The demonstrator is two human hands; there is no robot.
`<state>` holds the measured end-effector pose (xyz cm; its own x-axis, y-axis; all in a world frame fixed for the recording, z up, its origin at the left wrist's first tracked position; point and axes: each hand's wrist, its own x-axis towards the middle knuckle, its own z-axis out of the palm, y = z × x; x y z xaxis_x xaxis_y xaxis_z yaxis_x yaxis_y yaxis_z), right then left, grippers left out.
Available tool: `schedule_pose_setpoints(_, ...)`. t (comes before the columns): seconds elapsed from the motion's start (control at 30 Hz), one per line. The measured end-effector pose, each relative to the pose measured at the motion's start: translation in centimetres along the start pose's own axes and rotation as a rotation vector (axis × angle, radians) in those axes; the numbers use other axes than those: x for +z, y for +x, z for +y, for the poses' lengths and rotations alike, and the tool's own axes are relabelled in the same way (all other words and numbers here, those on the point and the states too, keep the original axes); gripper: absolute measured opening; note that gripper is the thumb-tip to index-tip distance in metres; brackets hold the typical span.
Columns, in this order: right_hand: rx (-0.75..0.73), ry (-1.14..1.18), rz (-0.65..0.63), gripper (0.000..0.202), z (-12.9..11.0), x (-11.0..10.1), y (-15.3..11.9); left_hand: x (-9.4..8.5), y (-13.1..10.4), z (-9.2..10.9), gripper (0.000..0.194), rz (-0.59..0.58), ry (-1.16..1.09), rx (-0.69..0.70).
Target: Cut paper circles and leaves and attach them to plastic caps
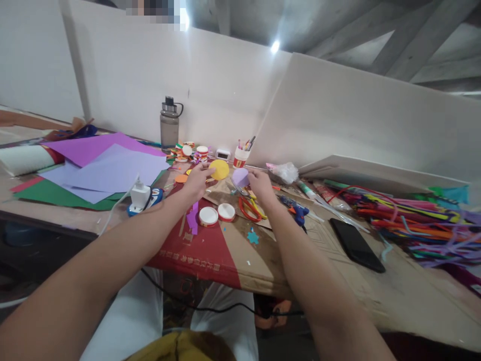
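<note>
Between the fingers of my left hand (198, 179) is a yellow paper circle (219, 170), held up above the table. My right hand (261, 184) pinches a lilac paper circle (240, 177) by its right edge, a little apart from the yellow one. Below them lie red-handled scissors (249, 209) and a tool with yellow handles. Two round white lids or shallow tubs with red sides, one on the left (208, 216) and one on the right (226, 212), sit side by side nearer to me. A purple paper scrap (193, 219) and a blue star-shaped cutout (253, 236) rest on the cardboard (203, 258).
Purple, lilac and green sheets (124, 170) spread at the left by a power strip (140, 198). A bottle (169, 124) and a pen cup (241, 157) stand at the back. On the right are a blue glue gun (299, 214), a phone (356, 244) and colourful pipe cleaners (413, 220).
</note>
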<state>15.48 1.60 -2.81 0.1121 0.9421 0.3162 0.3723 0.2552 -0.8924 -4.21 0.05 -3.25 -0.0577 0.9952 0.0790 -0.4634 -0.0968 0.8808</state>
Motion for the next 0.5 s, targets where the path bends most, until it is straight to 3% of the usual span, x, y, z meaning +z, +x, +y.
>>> schedule_pose_setpoints(0.17,0.033,0.147,-0.021,0.016,0.0,1.7,-0.6,0.0,-0.2,0.1,0.028,-0.132,0.006,0.083)
schedule_pose_setpoints(0.5,-0.079,0.245,-0.068,0.016,-0.5,2.6,-1.3,0.1,-0.1,-0.6,0.028,-0.113,0.064,0.107)
